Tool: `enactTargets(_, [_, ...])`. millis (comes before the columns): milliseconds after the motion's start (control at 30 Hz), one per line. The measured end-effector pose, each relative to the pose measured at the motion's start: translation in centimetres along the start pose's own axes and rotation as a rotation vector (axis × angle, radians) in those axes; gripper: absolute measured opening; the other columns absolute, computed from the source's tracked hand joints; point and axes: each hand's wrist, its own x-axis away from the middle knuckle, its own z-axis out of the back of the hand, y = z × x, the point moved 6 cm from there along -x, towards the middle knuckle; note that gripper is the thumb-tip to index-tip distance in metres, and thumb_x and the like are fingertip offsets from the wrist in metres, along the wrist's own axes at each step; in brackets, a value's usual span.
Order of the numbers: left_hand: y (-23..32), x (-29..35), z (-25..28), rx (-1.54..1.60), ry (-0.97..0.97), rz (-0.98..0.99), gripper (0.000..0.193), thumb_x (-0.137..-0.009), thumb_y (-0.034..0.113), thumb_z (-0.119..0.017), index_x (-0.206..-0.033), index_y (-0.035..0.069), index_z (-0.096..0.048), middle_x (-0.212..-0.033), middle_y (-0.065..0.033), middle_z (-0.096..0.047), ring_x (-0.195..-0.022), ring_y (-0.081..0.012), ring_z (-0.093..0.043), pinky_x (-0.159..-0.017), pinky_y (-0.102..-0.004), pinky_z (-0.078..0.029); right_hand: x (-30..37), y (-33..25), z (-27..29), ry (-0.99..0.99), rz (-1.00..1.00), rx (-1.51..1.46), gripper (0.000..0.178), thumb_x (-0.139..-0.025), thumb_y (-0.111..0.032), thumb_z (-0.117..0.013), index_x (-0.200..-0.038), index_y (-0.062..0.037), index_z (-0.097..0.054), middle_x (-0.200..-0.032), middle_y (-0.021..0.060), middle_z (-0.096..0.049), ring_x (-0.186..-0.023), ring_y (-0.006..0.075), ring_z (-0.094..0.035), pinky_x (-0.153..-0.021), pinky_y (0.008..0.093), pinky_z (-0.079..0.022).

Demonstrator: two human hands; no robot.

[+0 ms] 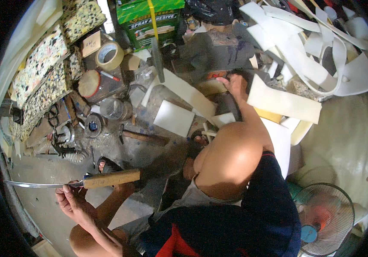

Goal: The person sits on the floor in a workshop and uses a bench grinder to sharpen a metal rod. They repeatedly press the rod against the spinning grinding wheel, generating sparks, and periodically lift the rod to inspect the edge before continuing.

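Observation:
At the lower left, my left hand [73, 203] pinches a long-bladed knife [112, 178] where the thin blade meets its wooden handle. The curved blade points left and the handle points right. My right arm reaches past my bent knee. My right hand [236, 87] is closed at the far middle, its thumb extended to the left and the other fingers curled down; what they hold is hidden. Beside that thumb lies a tan block [211, 87]. A cream foam strip [285, 99] lies just right of the right hand.
White foam offcuts [317, 47] pile up at the far right. A hammer [143, 138], a white foam piece [174, 118], a tape roll [110, 55] and a clear jar [114, 108] lie on the floor. A green box [152, 30] stands far off; a fan [323, 218] stands near right.

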Motion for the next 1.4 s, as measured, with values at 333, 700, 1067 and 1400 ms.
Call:
enactTargets(333, [-1.4,2.0,-7.8,0.03,-0.061,0.074,0.02,-0.099,0.024,-0.062,-0.091,0.008,-0.054,-0.081,-0.0051,-0.063,-0.073,-0.0129,-0.064,-0.064,-0.0274,-0.056,-0.1,1.6,1.1,-0.094,-0.192,-0.115,0.072,-0.079,-0.067,-0.067,-0.086,0.0043,-0.072,-0.087,0.0274,-0.069,-0.086,0.0419,-0.069,-0.076,0.047,-0.054])
enactTargets(700, [-5.2,7.5,-21.3,0.698,-0.596,0.499,0.015,-0.099,0.025,-0.061,-0.101,0.01,-0.059,-0.089,-0.0036,-0.069,-0.071,-0.014,-0.066,-0.06,-0.0273,-0.056,20.3,-14.0,20.7,-0.778,0.649,-0.378,0.041,-0.093,-0.026,-0.066,-0.124,0.0004,-0.062,-0.097,0.0183,-0.071,-0.083,0.0219,-0.068,-0.076,0.0379,-0.054])
enactTargets(1067, [-15.8,7.2,-26.7,0.763,-0.726,0.693,0.024,-0.1,0.032,-0.059,-0.104,0.008,-0.059,-0.094,-0.0062,-0.07,-0.074,-0.0163,-0.069,-0.061,-0.027,-0.056,29.1,-17.5,13.7,-0.759,-0.035,-0.917,0.046,-0.097,-0.007,-0.053,-0.142,-0.0059,-0.043,-0.087,0.0085,-0.063,-0.056,0.0123,-0.061,-0.048,0.0269,-0.051])
enactTargets(1400, [-21.3,-3.4,-33.3,0.247,-0.383,0.155,0.046,-0.103,0.021,-0.042,-0.144,-0.001,-0.045,-0.142,-0.0206,-0.053,-0.132,-0.0309,-0.05,-0.112,-0.0369,-0.034,21.9,-22.3,7.3,-0.604,-0.212,-0.72,0.036,-0.102,-0.017,-0.049,-0.136,-0.0031,-0.05,-0.083,0.0082,-0.065,-0.059,0.0135,-0.061,-0.051,0.0286,-0.051])
